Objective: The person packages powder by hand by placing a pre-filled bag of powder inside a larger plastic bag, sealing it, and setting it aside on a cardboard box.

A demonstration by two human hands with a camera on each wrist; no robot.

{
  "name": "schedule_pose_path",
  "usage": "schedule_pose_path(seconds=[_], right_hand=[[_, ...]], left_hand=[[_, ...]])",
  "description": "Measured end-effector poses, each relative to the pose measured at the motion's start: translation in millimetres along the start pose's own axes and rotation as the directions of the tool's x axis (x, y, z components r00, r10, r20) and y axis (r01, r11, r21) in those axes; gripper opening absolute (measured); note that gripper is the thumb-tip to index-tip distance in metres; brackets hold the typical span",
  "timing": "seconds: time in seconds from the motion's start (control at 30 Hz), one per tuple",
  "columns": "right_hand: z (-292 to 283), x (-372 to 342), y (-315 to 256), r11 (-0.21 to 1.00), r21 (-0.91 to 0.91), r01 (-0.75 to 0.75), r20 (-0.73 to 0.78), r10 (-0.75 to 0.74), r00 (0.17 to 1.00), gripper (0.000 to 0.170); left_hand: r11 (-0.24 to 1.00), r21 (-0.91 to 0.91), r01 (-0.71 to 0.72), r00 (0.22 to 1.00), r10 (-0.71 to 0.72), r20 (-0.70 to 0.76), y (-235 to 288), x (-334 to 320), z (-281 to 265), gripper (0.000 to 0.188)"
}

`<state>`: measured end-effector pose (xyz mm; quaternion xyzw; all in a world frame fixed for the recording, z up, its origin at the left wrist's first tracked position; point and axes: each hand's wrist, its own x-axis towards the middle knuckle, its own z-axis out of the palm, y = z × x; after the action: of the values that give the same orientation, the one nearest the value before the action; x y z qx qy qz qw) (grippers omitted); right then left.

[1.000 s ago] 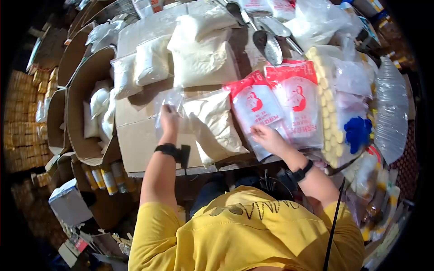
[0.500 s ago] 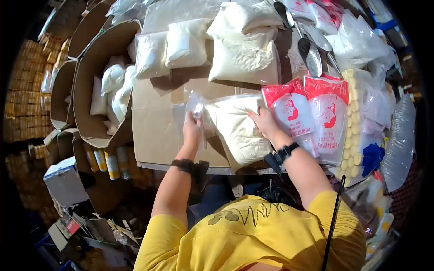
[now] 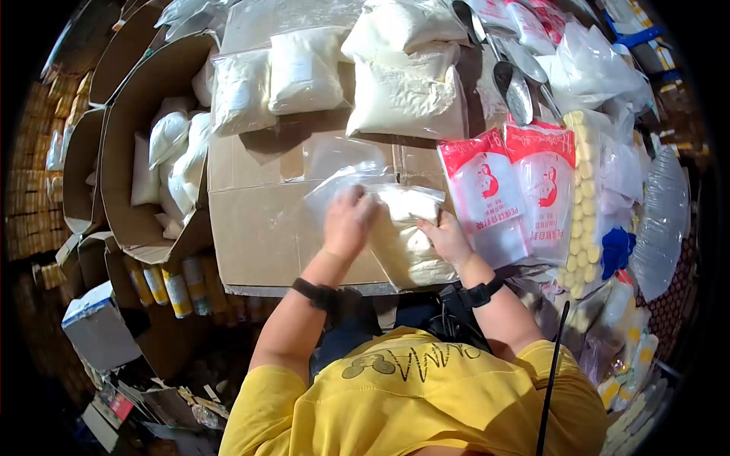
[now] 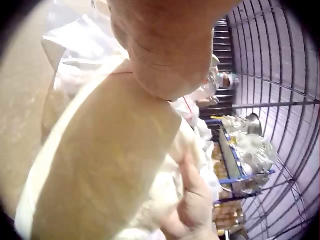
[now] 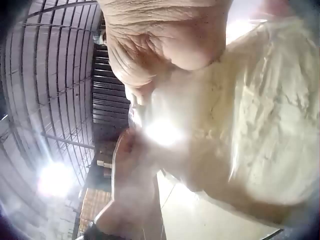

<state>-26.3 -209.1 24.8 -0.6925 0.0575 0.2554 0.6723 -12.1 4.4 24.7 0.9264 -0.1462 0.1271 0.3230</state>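
Observation:
A clear zip bag of cream-coloured powder (image 3: 422, 258) stands tilted at the table's front edge. My right hand (image 3: 449, 237) grips its right side, thumb on the near face; in the left wrist view those right fingers (image 4: 195, 200) press into the bag. My left hand (image 3: 351, 224) is at the bag's upper left corner, fingers curled over a thin clear plastic bag (image 3: 346, 163) that spreads flat beyond it. The left fingertips are partly hidden. In the right wrist view the powder bag (image 5: 270, 110) fills the right side, below the hand.
Filled powder bags (image 3: 407, 95) line the back of the cardboard-covered table (image 3: 258, 220). Red-and-white printed packs (image 3: 487, 190) lie to the right, metal scoops (image 3: 513, 91) behind them. Beyond are a row of yellow pieces (image 3: 582, 205) and a blue bundle (image 3: 617, 251). An open carton (image 3: 125, 152) stands left.
My right hand has gone from the printed packs to the powder bag and raised it upright. The left hand has moved right to the bag's top, carrying the clear plastic along.

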Motion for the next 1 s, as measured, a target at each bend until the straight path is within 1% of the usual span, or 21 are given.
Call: schedule_pose_path(seconds=[0.03,0.1,0.13,0.2,0.23,0.27,0.33,0.4,0.47,0.53,0.57,0.6,0.63,0.7,0.73,0.77,0.8,0.83,0.9,0.97,1.0], right_hand=[[5,2,2,0.996,0.008,0.085,0.0,-0.085,0.996,0.027],[10,8,10,0.964,0.232,0.129,-0.076,-0.115,0.99,0.027],[5,16,20,0.954,-0.085,0.286,-0.104,-0.294,0.95,0.026],[-15,22,29,0.988,-0.149,0.03,-0.179,-0.057,0.982,0.025],[-21,25,28,0.98,-0.173,-0.101,-0.221,0.061,0.973,0.025],[-23,26,30,0.991,-0.061,-0.119,-0.297,0.096,0.95,0.027],[-34,33,34,0.901,-0.425,0.089,-0.392,-0.272,0.879,0.025],[-39,31,31,0.837,-0.527,0.145,-0.368,-0.378,0.849,0.024],[-29,11,-6,0.92,-0.384,0.079,-0.318,-0.213,0.924,0.024],[-16,13,1,0.951,-0.294,0.098,-0.006,-0.105,0.994,0.034],[0,10,3,0.949,-0.309,0.065,0.003,-0.067,0.998,0.047],[12,8,-13,0.808,-0.531,0.254,0.097,-0.239,0.966,0.052],[24,6,-28,0.582,-0.703,0.408,0.188,-0.402,0.896,0.057],[37,35,-14,0.52,-0.675,0.524,0.177,-0.575,0.799,0.043],[39,56,-6,0.493,-0.684,0.538,0.184,-0.597,0.781,0.034],[40,73,-2,0.465,-0.691,0.553,0.192,-0.619,0.761,0.026],[46,72,-21,0.648,-0.647,0.402,0.046,-0.493,0.869,0.016],[47,84,-21,0.602,-0.729,0.327,-0.037,-0.512,0.858,0.016],[34,101,-26,0.566,-0.736,0.373,-0.056,-0.6,0.798,0.019],[21,112,-28,0.518,-0.734,0.44,-0.031,-0.673,0.739,0.019],[20,113,-34,0.489,-0.733,0.473,-0.019,-0.71,0.704,0.018]], left_hand=[[0.997,-0.071,-0.012,1.0,0.014,0.025,18,3,-1,0.011],[0.978,-0.19,-0.086,0.996,0.091,0.021,45,7,-2,0.016],[0.98,-0.174,-0.1,0.994,0.107,0.033,49,6,-6,0.016],[0.983,-0.14,-0.123,0.99,0.132,0.058,52,1,-15,0.015],[0.987,-0.083,-0.139,0.983,0.148,0.112,47,-7,-13,0.016],[0.987,-0.028,-0.157,0.973,0.159,0.169,35,-19,-7,0.016],[0.986,0.058,-0.156,0.944,0.132,0.302,24,-40,-4,0.02],[0.985,0.028,-0.173,0.946,0.158,0.283,23,-53,-3,0.021],[0.987,-0.014,-0.159,0.954,0.157,0.254,28,-58,-6,0.021],[0.995,-0.06,-0.081,0.988,0.088,0.124,35,-52,-9,0.021],[0.995,-0.086,-0.048,0.997,0.053,0.058,37,-46,-11,0.021],[0.993,-0.098,-0.061,0.998,0.061,-0.007,40,-38,-15,0.023],[0.993,-0.09,-0.076,0.997,0.076,-0.008,43,-32,-18,0.023],[0.992,-0.071,-0.107,0.994,0.107,-0.01,47,-23,-20,0.024],[0.992,-0.042,-0.121,0.992,0.12,-0.027,43,-23,-14,0.021],[0.997,0.032,-0.064,0.997,0.066,-0.045,34,-22,-10,0.02],[0.994,0.106,-0.005,0.998,0.012,-0.066,20,-19,-9,0.018],[0.982,0.177,0.059,0.995,-0.044,-0.089,5,-17,-9,0.017],[0.94,0.228,0.255,0.961,-0.219,-0.169,-34,-7,-12,0.015],[0.895,0.184,0.407,0.9,-0.358,-0.25,-70,-6,-14,0.015],[0.852,0.087,0.517,0.849,-0.497,-0.18,-71,-4,-12,0.015]])
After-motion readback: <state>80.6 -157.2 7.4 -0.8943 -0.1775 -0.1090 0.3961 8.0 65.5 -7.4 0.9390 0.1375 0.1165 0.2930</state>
